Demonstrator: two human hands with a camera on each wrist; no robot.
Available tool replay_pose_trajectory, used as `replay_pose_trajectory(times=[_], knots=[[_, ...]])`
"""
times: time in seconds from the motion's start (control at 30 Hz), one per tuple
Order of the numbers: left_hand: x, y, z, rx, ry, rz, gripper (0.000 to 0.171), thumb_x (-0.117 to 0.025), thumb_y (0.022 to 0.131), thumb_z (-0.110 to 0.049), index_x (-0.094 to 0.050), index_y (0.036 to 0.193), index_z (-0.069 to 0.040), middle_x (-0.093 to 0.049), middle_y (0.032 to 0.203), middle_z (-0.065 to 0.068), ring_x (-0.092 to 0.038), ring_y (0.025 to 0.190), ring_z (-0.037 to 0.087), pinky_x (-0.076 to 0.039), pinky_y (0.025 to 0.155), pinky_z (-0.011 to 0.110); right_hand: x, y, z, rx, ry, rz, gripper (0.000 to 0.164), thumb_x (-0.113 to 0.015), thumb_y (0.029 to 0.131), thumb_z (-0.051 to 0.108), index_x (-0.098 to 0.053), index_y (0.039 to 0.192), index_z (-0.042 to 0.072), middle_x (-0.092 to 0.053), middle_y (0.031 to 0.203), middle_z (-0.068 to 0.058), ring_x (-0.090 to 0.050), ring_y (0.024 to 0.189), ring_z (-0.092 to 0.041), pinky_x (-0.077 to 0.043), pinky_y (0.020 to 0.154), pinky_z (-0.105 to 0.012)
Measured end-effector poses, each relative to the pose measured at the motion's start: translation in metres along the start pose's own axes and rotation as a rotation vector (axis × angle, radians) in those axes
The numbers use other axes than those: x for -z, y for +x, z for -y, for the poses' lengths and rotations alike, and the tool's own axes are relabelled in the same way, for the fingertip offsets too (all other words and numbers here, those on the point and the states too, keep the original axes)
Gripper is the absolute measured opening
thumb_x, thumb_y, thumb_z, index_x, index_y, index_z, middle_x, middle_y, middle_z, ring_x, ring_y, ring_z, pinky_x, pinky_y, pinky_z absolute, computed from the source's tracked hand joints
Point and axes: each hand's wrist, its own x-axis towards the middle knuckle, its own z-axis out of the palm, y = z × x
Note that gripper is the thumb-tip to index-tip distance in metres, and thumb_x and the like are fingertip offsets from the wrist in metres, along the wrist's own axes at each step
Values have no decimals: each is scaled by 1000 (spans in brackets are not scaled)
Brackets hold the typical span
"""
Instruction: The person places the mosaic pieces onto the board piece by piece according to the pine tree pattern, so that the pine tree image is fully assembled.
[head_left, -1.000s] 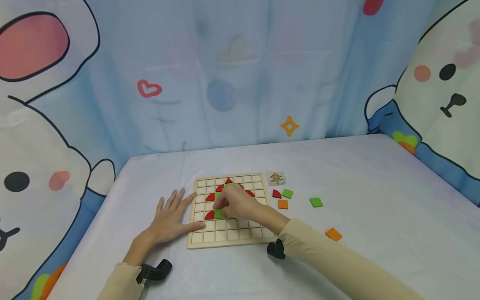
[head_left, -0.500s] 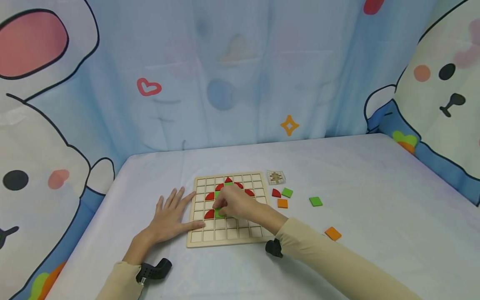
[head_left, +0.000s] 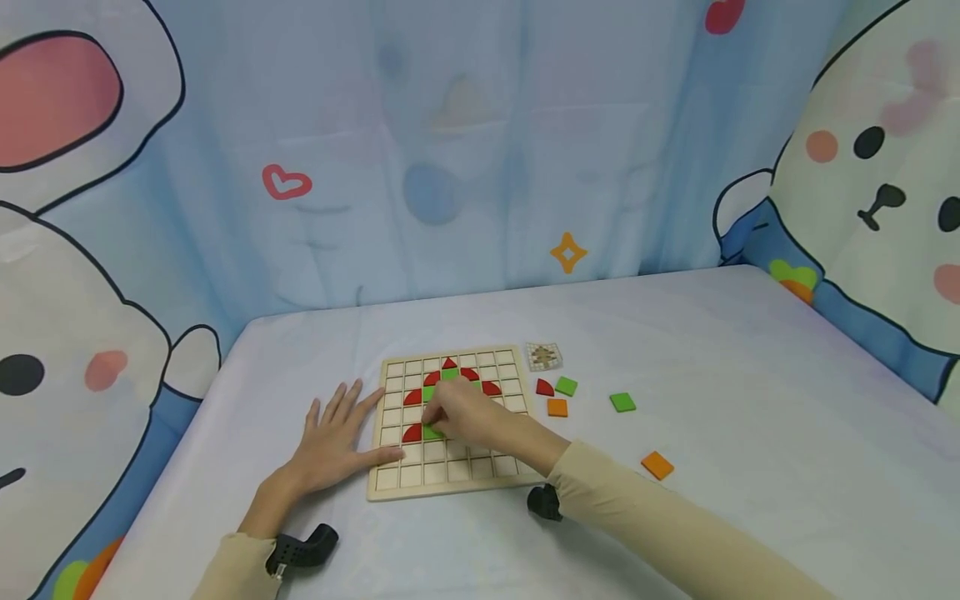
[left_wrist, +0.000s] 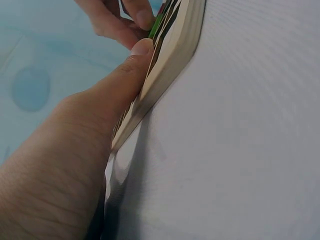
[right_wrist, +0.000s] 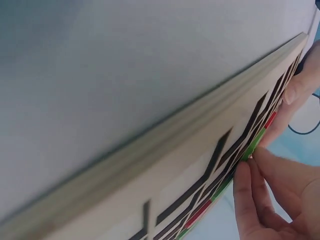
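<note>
A light wooden grid board (head_left: 450,472) lies on the table, with red and green tiles set in some of its squares. My left hand (head_left: 333,442) is spread along the board's left edge, its thumb resting on the frame. Over the board's middle, my right hand (head_left: 465,414) has thumb and fingertips brought together at a green tile (head_left: 431,432), beside a red quarter-round tile (head_left: 412,432). In the right wrist view these fingertips pinch low at a green tile (right_wrist: 256,142); the exact grip is partly hidden. My right hand covers several squares.
Right of the board lie a small pattern card (head_left: 543,357), a red quarter-round tile (head_left: 544,387), green tiles (head_left: 566,386) and orange tiles (head_left: 557,407). Another orange tile (head_left: 657,465) lies nearer the right sleeve. A printed curtain hangs behind the table.
The head view has shifted slightly, so everything sits a little farther left. Both hands stay in nearly the same place on the board, the right fingertips still at the green tile.
</note>
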Motion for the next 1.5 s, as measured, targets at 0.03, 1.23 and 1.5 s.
replay_pose_trajectory(times=[0.03, 1.23, 1.5], knots=[[0, 0, 0, -3, -2, -4, 102, -67, 88, -68, -31, 166, -13, -15, 172, 25, -4, 159, 47, 5, 120, 73, 1, -2, -1, 2, 9, 0, 13, -74, 92, -8, -82, 101, -2, -79, 99, -10, -72, 93, -19, -60, 80, -26], [2, -1, -2, 0, 19, -4, 101, -66, 88, -68, -32, 165, -13, -16, 172, 25, -6, 159, 48, 2, 120, 74, 102, -191, -102, -424, -46, 28, 32, -90, 82, 13, -75, 110, 7, -63, 99, 1, -56, 90, -18, -53, 74, -29], [1, -1, -2, -22, 1, -17, 102, -68, 88, -67, -33, 165, -10, -17, 171, 27, -7, 158, 50, 2, 119, 75, 100, -215, -113, -423, -89, -67, 34, -93, 78, 13, -71, 103, 4, -60, 88, 1, -55, 80, -16, -51, 67, -24]])
